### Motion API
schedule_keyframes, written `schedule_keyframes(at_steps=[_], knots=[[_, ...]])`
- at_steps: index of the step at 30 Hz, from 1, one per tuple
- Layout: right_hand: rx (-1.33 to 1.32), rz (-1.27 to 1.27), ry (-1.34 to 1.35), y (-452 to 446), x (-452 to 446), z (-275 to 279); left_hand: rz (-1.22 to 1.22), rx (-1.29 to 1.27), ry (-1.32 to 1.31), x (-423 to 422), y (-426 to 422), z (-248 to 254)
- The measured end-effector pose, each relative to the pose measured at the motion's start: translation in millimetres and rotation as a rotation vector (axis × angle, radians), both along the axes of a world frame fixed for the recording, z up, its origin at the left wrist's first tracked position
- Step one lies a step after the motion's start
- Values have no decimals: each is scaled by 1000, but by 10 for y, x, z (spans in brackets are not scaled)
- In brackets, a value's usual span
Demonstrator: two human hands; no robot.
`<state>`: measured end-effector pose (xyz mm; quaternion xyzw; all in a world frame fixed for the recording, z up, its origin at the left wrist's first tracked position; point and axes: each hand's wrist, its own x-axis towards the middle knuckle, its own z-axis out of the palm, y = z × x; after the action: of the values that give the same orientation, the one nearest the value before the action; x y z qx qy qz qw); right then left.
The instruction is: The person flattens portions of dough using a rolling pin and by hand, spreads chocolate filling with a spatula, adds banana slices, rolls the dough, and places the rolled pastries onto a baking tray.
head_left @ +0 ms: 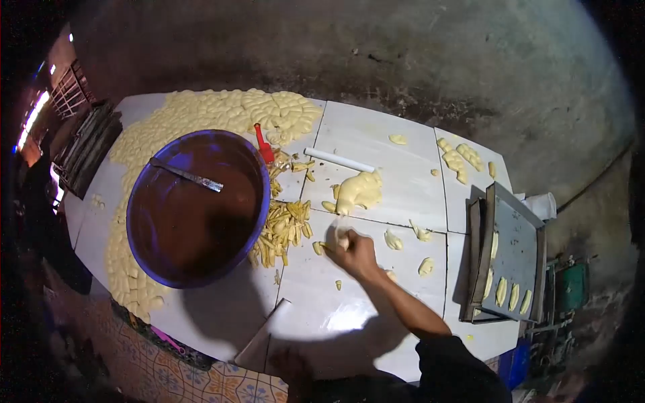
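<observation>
My right hand (353, 254) is closed on a piece of pale dough (343, 242) over the tiled table. A thin strand seems to run from it up to a larger dough lump (361, 192) just beyond. Beside the fingers lies a small yellowish piece (318, 248), and several shaped dough pieces (426, 266) rest to the right of the hand. Down at the near table edge, my left hand (293, 366) is in deep shadow, its fingers not readable. Cut yellow strips (285, 227) are heaped left of the right hand.
A large blue basin (136, 236) of brown filling holds a metal-ended utensil (188, 174). Portioned dough (222, 107) covers the table's far and left sides. Near the lump are a white rod (339, 160) and a red scoop (264, 145). Stacked metal trays (514, 232) stand right.
</observation>
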<state>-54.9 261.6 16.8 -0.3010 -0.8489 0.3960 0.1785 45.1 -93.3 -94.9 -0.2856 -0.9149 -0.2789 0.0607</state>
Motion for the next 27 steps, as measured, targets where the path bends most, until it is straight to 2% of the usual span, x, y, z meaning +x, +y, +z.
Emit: schedule_keyframes(at_steps=[1, 2, 4, 6, 8, 10, 11, 12, 13, 14, 19, 22, 23, 25, 27], knots=[[-128, 94, 56, -96, 257, -9, -1, 2, -6, -17, 2, 13], [-224, 211, 246, -249, 483, 52, 2, 2, -13, 0, 3, 15], [-331, 359, 297, -286, 753, 156, 0, 7, -13, -43, 30, 46], [-719, 496, 243, -32, 835, 303, 4, 2, -18, -39, 23, 42], [-1197, 333, 173, 297, 702, 161, 6, -9, -41, -58, 20, 29], [-303, 147, -105, 444, 589, -211, 16, -32, -66, -51, -5, -13], [-116, 45, -103, 447, 534, -143, 30, -33, -38, -74, 26, 35], [-5, 25, -204, 478, 441, -76, 37, 23, 100, -46, 53, 93], [103, 4, -310, 502, 329, 61, 19, -78, -35, -34, 74, 296], [210, -19, -416, 543, 211, 162, 18, -44, -33, -25, 63, 253], [369, -51, -365, 599, -478, -14, 30, 13, 32, 8, 13, 61], [307, -131, -302, 611, -714, -179, 54, 22, 52, 8, 25, 11], [340, -150, -208, 678, -755, -361, 50, 20, -22, -2, 28, 87], [350, -105, -267, 695, -773, -302, 50, 12, -168, -25, 36, 245], [393, -37, -258, 674, -638, -243, 36, 5, -125, -12, 40, 211]])
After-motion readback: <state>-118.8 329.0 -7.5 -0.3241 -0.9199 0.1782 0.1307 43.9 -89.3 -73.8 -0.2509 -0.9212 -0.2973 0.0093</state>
